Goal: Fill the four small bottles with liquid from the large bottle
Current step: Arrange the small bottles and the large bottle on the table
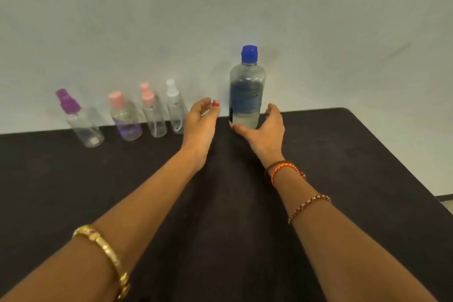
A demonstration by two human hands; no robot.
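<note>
The large clear bottle (pixel 247 91) with a blue cap and dark blue label stands upright at the table's far edge, with liquid low in its base. My right hand (pixel 263 133) curls round its base, thumb on the left side and fingers on the right. My left hand (pixel 201 121) hovers just left of it, fingers loosely curled and holding nothing. Further left, a row of small clear bottles stands against the wall: a purple spray-top bottle (pixel 83 125), a pink-capped bottle (pixel 126 121) holding some purple liquid, a pink spray-top bottle (pixel 154 116) and a white spray-top bottle (pixel 175 109).
The dark table (pixel 343 167) runs to a pale wall (pixel 220 7) at the back. Its right edge slants down toward the lower right, with floor beyond it. Both forearms wear bracelets.
</note>
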